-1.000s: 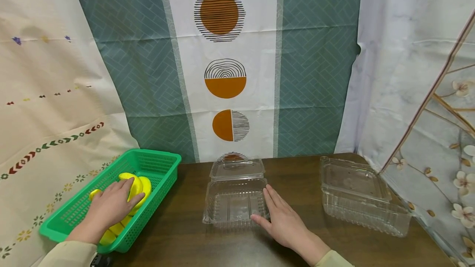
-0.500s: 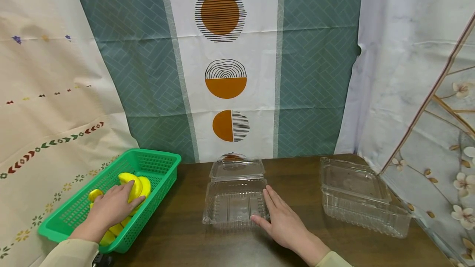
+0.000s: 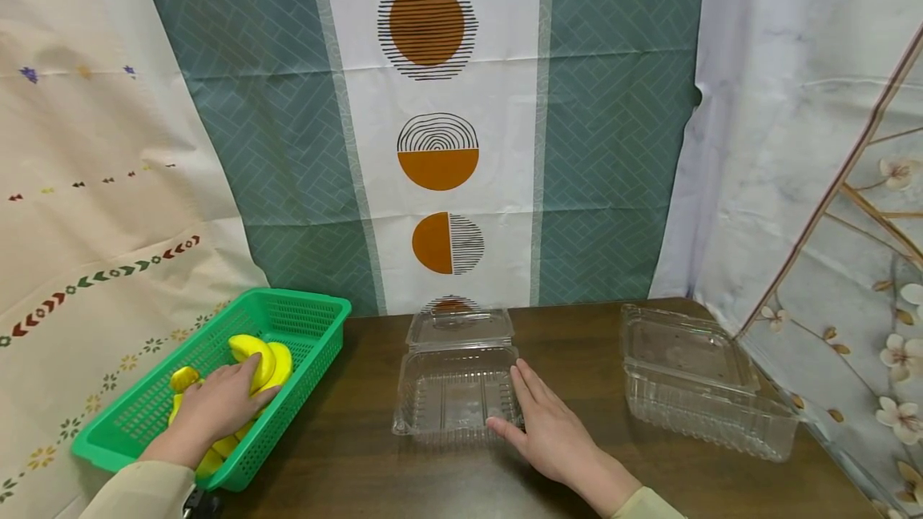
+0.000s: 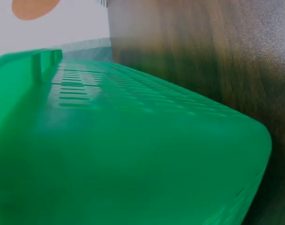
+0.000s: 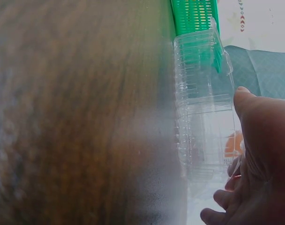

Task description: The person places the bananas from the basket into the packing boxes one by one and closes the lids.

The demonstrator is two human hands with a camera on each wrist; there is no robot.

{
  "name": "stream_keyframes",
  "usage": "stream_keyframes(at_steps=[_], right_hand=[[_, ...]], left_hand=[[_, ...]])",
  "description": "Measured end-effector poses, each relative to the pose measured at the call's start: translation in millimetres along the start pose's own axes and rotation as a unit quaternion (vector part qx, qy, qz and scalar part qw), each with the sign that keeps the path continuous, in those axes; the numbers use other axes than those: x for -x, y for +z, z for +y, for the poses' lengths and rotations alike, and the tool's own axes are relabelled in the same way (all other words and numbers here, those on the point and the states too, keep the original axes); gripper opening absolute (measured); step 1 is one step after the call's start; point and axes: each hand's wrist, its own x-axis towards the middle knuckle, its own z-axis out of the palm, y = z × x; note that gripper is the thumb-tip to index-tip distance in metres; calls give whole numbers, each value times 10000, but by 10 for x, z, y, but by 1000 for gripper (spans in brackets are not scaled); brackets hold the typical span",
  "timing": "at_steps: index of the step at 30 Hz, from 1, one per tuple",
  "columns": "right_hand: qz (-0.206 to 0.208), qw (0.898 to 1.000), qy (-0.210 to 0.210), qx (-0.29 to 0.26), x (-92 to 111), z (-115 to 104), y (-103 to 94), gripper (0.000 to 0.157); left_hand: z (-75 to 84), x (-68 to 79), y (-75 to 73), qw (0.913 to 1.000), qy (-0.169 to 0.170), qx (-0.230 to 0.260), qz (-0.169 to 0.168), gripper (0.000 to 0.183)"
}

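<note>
My left hand [image 3: 216, 403] rests inside the green plastic basket [image 3: 306, 395], on top of several yellow bananas [image 3: 280, 363]. Its fingertips lie down among the fruit, so their hold is hidden. In the left wrist view, the outer wall of the basket [image 4: 133, 154] covers the hand and the bananas. A clear plastic clamshell container [image 3: 440, 399] stands in the middle of the table, its lid [image 3: 461, 329] folded back. Along the right side of this container lies my right hand [image 3: 551, 431], its fingers straight and touching the rim. The right wrist view shows the thumb near the rim of the container [image 5: 203, 112].
Another clear clamshell container [image 3: 710, 415] sits at the right of the brown wooden table [image 3: 360, 471], its lid tilted back. Behind the table hangs a patterned curtain [image 3: 613, 142]. Printed cloths border the left and right sides.
My left hand shifts very slightly among the bananas, and a little more of the fruit at its left shows. My right hand and both containers stay in place.
</note>
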Motion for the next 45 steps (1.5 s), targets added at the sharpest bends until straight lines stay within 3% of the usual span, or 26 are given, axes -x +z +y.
stream_keyframes(at_steps=[11, 23, 37, 45], right_hand=[[-76, 9999, 38, -65, -8, 1, -21, 98], [-85, 9999, 64, -112, -4, 1, -13, 98], [-96, 9999, 76, -103, 7, -8, -21, 99], [-106, 9998, 95, -99, 0, -8, -11, 98]], left_hand=[[-13, 0, 24, 9999, -12, 78, -87, 91], [-43, -38, 120, 9999, 55, 132, 54, 92], [-84, -53, 170, 9998, 28, 186, -118, 92], [-103, -66, 144, 9978, -77, 553, -369, 100]])
